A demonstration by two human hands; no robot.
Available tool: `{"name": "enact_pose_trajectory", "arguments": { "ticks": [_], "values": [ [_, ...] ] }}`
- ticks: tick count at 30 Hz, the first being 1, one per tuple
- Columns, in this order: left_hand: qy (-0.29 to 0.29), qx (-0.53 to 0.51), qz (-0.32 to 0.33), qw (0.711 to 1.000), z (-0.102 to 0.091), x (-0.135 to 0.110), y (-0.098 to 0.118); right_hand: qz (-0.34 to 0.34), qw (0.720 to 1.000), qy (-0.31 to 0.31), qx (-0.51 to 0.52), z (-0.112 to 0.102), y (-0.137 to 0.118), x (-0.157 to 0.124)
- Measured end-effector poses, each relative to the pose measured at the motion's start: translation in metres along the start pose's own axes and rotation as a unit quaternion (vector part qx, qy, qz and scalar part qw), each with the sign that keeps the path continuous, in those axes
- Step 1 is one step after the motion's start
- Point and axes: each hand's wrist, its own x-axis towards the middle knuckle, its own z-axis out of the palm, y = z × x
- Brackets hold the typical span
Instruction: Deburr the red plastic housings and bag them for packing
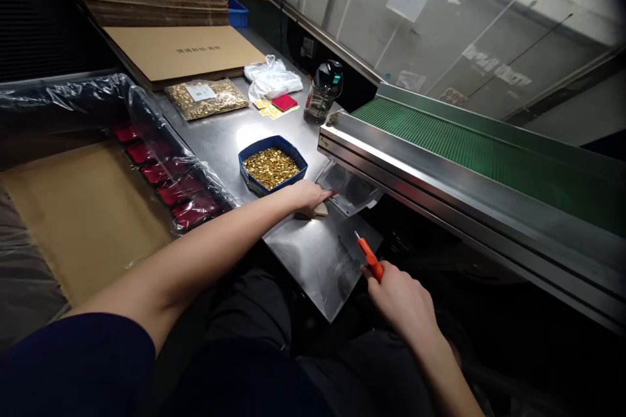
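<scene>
My left hand [309, 197] reaches across the steel table [215, 137], its fingers closed against a clear plastic bag [349, 187] that lies under the conveyor's edge; a small tan piece shows beneath the palm. My right hand [401, 303] is closed round an orange-handled tool [369, 258] with a thin metal tip, held over the table's near corner. A blue tray [272, 165] full of small gold parts sits just left of the left hand.
A green conveyor belt [464, 150] in a steel frame runs along the right. A plastic-lined carton [88, 208] with red items stands at left. Flat cardboard [180, 52], a bag of gold parts [206, 98], a white bag [272, 78] and a bottle [323, 92] lie farther back.
</scene>
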Motion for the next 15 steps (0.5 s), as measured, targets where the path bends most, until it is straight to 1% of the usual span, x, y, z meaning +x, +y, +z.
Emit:
{"name": "enact_pose_trajectory", "arguments": {
  "ticks": [3, 5, 8, 10, 12, 14, 15],
  "values": [
    [0.012, 0.002, -0.065, 0.998, 0.005, -0.023, 0.013, -0.002, 1.0, -0.029, 0.01, 0.016, 0.005, -0.003],
    [0.019, -0.002, -0.114, 0.993, 0.012, -0.037, 0.025, -0.009, 0.999, -0.04, 0.018, 0.026, 0.003, -0.002],
    [0.022, -0.016, -0.171, 0.985, 0.023, -0.058, 0.045, -0.024, 0.998, -0.04, 0.032, 0.037, -0.007, 0.003],
    [0.027, -0.027, -0.19, 0.981, 0.023, -0.073, 0.059, -0.033, 0.998, -0.036, 0.045, 0.041, -0.016, 0.006],
    [0.04, -0.035, -0.196, 0.979, 0.013, -0.091, 0.067, -0.046, 0.997, -0.029, 0.06, 0.044, -0.024, 0.009],
    [0.058, -0.039, -0.205, 0.976, -0.009, -0.109, 0.064, -0.059, 0.995, -0.02, 0.074, 0.046, -0.029, 0.009],
    [0.068, -0.039, -0.215, 0.973, -0.025, -0.117, 0.057, -0.064, 0.995, -0.017, 0.08, 0.047, -0.03, 0.009]
  ]
}}
